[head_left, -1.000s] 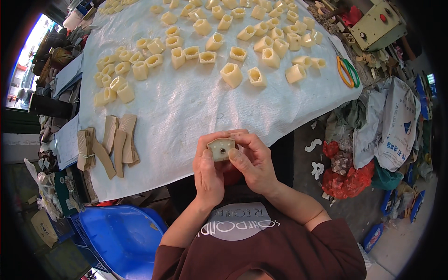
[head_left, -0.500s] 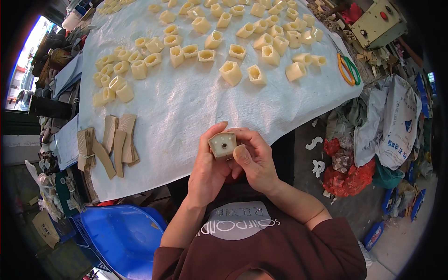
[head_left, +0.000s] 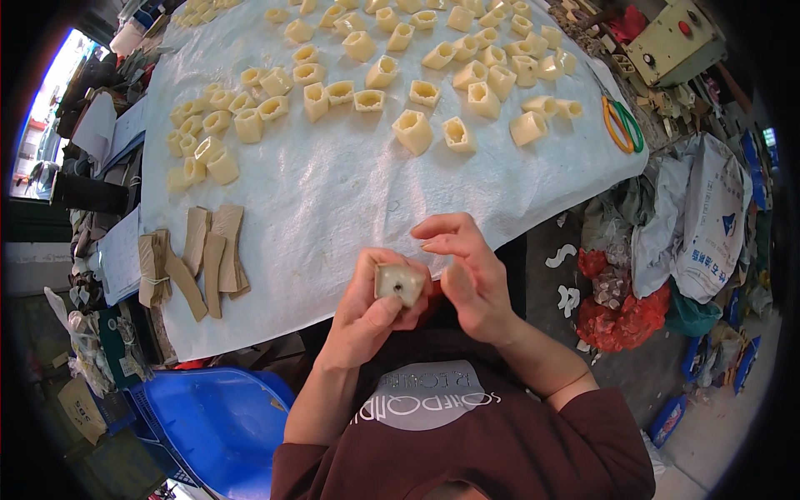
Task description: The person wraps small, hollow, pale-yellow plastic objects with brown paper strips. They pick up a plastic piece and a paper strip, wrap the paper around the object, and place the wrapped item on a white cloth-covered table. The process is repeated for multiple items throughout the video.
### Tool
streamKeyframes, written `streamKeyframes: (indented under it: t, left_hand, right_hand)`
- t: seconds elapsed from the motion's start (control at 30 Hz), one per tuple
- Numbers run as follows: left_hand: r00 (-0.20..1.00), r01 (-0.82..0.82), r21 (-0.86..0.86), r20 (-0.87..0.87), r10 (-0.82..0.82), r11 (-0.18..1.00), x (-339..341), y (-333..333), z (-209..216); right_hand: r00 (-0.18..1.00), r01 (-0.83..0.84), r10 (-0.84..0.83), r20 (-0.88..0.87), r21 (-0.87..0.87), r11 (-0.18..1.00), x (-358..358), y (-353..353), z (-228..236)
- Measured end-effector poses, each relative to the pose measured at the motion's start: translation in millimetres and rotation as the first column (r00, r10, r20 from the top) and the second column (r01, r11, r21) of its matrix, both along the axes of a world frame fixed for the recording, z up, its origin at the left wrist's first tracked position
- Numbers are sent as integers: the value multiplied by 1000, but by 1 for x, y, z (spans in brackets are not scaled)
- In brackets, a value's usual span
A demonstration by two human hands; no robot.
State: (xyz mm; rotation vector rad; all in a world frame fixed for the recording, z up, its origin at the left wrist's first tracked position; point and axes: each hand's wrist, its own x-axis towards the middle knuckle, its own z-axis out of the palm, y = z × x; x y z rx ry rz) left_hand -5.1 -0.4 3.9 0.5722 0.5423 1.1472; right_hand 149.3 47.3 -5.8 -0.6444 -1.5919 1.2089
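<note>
My left hand [head_left: 375,300] is wrapped round a small, pale, block-shaped piece [head_left: 399,284] with a dark hole in the face turned up toward me. Its thumb presses against the lower edge of that face. Just to the right, my right hand [head_left: 473,279] is raised with its fingers apart and nothing in them. Beyond both hands, many hollow cream-coloured pieces [head_left: 412,131] with ragged openings stand and lie on a white sheet [head_left: 308,242] that covers the table.
Strips of brown cardboard [head_left: 198,254] lie at the table's left. A blue plastic tub [head_left: 221,425] stands below them. Orange and green rings [head_left: 623,123] rest at the right edge. White sacks [head_left: 708,221] and a red bag [head_left: 612,321] fill the floor at right. A machine box [head_left: 675,46] stands far right.
My right hand has let go of the pale block and moved away to the right, its fingers opening. The block now sits in my left hand alone, slightly lower and turned.
</note>
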Motion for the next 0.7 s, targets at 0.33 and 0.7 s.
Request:
streamKeyframes:
  t: [0.33,0.7]
  left_hand:
    - [959,236,15,-167,-230,972,0,3,-13]
    - [986,121,-76,-108,-129,990,12,0,-1]
  right_hand:
    - [712,-696,302,-634,-578,425,0,12,5]
    - [795,-600,562,-226,-426,677,22,29,15]
